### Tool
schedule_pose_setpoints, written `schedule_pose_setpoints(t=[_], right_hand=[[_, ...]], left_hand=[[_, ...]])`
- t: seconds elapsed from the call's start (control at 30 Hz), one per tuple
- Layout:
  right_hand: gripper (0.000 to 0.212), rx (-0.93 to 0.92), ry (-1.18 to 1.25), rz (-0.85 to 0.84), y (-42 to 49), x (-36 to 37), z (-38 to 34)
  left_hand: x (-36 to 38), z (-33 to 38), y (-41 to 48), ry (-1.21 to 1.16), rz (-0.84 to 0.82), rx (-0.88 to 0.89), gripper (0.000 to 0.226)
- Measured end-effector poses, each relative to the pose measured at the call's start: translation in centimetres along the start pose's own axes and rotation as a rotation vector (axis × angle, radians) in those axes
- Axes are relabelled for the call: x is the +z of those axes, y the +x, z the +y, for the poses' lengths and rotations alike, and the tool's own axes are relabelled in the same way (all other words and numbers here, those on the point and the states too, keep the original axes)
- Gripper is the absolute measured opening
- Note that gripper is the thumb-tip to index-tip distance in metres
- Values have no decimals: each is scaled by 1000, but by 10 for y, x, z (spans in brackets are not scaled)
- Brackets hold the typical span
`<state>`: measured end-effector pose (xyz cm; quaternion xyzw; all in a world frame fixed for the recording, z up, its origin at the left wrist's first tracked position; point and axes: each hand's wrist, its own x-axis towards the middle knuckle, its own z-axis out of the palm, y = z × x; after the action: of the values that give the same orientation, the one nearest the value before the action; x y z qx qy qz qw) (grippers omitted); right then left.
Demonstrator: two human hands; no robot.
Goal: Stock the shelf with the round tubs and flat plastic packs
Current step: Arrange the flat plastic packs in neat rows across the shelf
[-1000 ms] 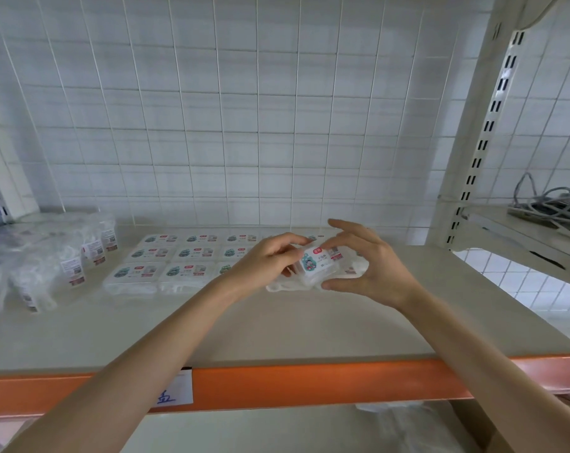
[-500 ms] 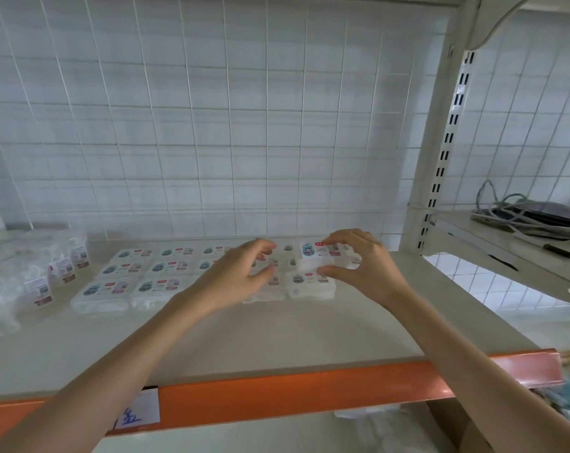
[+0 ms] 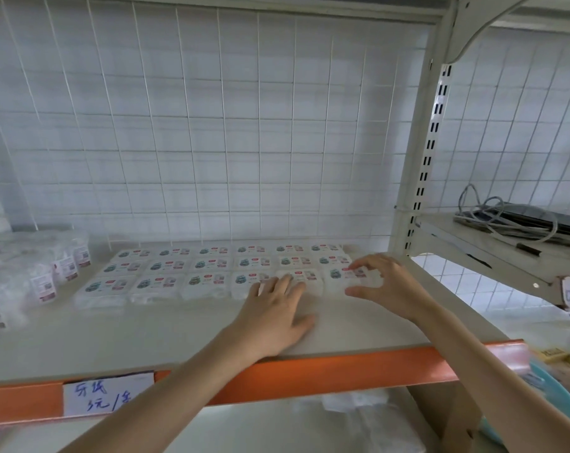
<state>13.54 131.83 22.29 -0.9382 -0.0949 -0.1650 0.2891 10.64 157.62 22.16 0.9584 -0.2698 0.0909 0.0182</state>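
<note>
Both hands have come down to the pale beige shelf board (image 3: 146,331); a second ago they held a pack up between them. That flat white plastic pack with a teal and red label (image 3: 337,276) now lies at the right end of the front row, closing it.

I see the right hand (image 3: 388,286) arched over that pack, its wrist raised off the board. Its bent fingertips sit on the label and its thumb lies along the pack's front edge, so it grasps the pack lightly from above. The forearm reaches in over the right part of the orange front beam (image 3: 309,377).

Released and holding nothing, the left hand (image 3: 273,318) lies palm down on the board near the front edge. Its fingers are straight and spread, their tips touching the neighbouring white pack (image 3: 301,275), just left of the newly set one.

All the matching labelled packs (image 3: 185,266) lie flat, edge to edge, in three rows of six along the back of the shelf. Round tubs wrapped in clear plastic (image 3: 32,279) stand near the back left corner, just beside the packs. A white paper tag with blue handwriting (image 3: 108,395) hangs on the beam at the left.
</note>
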Motion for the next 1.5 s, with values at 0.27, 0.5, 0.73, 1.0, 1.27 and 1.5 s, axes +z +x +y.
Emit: schedule_pose_setpoints(t=[0.27, 0.5, 0.73, 1.0, 1.27, 1.5], right_hand=[[36, -19, -127, -54, -3, 9, -7], [42, -52, -293, -50, -3, 15, -16], [45, -49, -316, -51, -4, 17, -21], [54, -113, -300, -63, -5, 14, -27], [53, -103, -237, -44, -42, 0, -51], [53, -113, -219, -19, -97, 7, -95]], left_hand=[[10, -1, -1, 11, 26, -16, 64], [10, 0, -1, -1, 18, -23, 64], [11, 0, -1, -2, 29, -28, 64], [3, 3, -6, -49, 65, -80, 77], [-13, 3, -44, -37, 51, -182, 74], [-24, 9, -104, -10, 100, -157, 76]])
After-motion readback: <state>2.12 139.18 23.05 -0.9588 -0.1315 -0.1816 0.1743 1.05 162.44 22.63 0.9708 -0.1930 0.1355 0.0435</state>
